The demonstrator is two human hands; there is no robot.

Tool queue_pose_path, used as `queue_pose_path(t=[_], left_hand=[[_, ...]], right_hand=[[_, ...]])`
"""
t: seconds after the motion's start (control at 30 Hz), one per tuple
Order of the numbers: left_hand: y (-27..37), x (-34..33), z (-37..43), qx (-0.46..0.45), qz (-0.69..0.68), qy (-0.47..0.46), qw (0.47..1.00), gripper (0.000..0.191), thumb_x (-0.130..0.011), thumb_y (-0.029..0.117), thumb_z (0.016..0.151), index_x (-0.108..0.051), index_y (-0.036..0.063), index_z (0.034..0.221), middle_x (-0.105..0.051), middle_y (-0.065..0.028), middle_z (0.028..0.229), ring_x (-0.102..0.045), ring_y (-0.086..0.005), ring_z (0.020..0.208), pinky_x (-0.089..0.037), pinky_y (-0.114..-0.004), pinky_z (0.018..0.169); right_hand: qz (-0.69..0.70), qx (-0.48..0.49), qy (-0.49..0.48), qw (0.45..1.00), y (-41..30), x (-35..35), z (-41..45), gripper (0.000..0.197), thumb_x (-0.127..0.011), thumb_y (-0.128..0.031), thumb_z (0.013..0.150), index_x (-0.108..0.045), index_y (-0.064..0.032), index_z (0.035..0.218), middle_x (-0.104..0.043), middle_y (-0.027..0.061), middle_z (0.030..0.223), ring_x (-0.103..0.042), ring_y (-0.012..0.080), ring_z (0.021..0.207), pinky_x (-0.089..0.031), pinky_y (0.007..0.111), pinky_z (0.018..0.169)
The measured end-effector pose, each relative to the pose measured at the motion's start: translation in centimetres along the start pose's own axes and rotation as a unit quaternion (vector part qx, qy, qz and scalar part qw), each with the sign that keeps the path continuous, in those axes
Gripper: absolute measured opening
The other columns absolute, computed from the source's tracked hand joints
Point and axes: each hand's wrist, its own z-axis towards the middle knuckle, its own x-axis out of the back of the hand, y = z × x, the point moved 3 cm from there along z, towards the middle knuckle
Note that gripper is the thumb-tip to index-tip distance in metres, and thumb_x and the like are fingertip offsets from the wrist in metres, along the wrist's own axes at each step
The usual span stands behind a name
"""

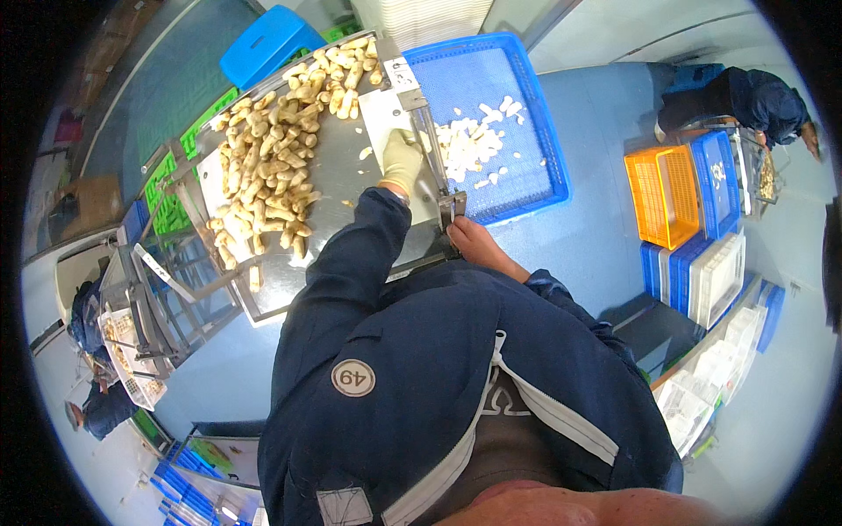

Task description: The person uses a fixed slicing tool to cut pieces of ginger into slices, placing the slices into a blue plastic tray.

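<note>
My left hand [401,161], in a pale glove, is over a white board [378,115] on a steel worktable [335,171]. Its fingers are beside a long metal cutter [427,141]; a pale piece shows at the fingertips, but the grip is hidden. My bare right hand [477,240] is closed around the near end of the cutter, at its metal handle [452,205]. Left of my gloved hand lies a large heap of whole pale-brown mushrooms [263,164]. Beyond the cutter, white slices [467,148] lie in a shallow blue plastic basket [559,158].
A blue plastic stool [270,46] stands past the table's far edge, near green crates [164,191]. To the right are an orange crate [661,197], stacked trays [697,283] and a co-worker [756,105]. Other people [108,407] work at the far left beside a white basket [135,368].
</note>
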Motion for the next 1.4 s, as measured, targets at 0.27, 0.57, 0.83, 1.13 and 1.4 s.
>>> queue_pose_path(t=[0.27,0.57,0.83,1.13,1.4], left_hand=[[4.2,0.0,-2.3,0.050,-0.141,-0.016,0.989,0.018,-0.052,0.009,0.085,-0.059,-0.0026,0.097,-0.065,-0.0228,0.085,-0.064,-0.0375,0.079,-0.050,-0.041,0.070],[2.4,11.4,-9.6,-0.094,-0.019,0.060,0.994,0.031,-0.061,0.006,0.081,-0.061,-0.0010,0.111,-0.066,-0.0115,0.097,-0.063,-0.0173,0.085,-0.051,-0.030,0.074],[-10.9,25.3,-13.7,0.075,0.246,0.227,0.939,0.032,-0.064,0.023,0.077,-0.064,0.0001,0.099,-0.066,-0.0229,0.090,-0.063,-0.0399,0.086,-0.050,-0.044,0.076],[-3.7,16.7,-9.5,-0.082,-0.154,0.075,0.982,0.025,-0.064,0.007,0.085,-0.057,0.0037,0.109,-0.064,-0.0096,0.095,-0.061,-0.0171,0.085,-0.049,-0.029,0.077],[4.7,3.4,-3.9,-0.256,0.090,0.082,0.959,0.023,-0.055,-0.005,0.079,-0.058,0.0012,0.101,-0.061,-0.0169,0.090,-0.060,-0.0329,0.089,-0.047,-0.039,0.080]], right_hand=[[0.077,-0.043,-0.014,0.996,0.4,0.6,0.1,0.027,-0.048,-0.024,0.094,-0.053,0.0022,0.089,-0.055,0.0263,0.081,-0.055,0.0439,0.079,-0.044,0.046,0.069],[0.108,-0.043,-0.033,0.993,-1.1,0.8,-0.1,0.027,-0.050,-0.022,0.094,-0.053,0.0007,0.080,-0.056,0.0129,0.072,-0.057,0.0223,0.069,-0.044,0.036,0.064],[0.089,-0.013,-0.051,0.995,-0.3,0.5,0.4,0.027,-0.050,-0.023,0.094,-0.054,0.0011,0.081,-0.057,0.0135,0.069,-0.057,0.0239,0.065,-0.045,0.036,0.062],[0.070,-0.026,-0.045,0.996,-0.8,0.8,0.2,0.027,-0.052,-0.024,0.093,-0.055,0.0018,0.084,-0.058,0.0162,0.071,-0.059,0.0267,0.067,-0.046,0.039,0.063],[0.080,-0.041,-0.045,0.995,-1.9,1.1,-0.1,0.028,-0.051,-0.024,0.094,-0.056,0.0014,0.084,-0.059,0.0138,0.072,-0.058,0.0243,0.068,-0.046,0.037,0.064]])
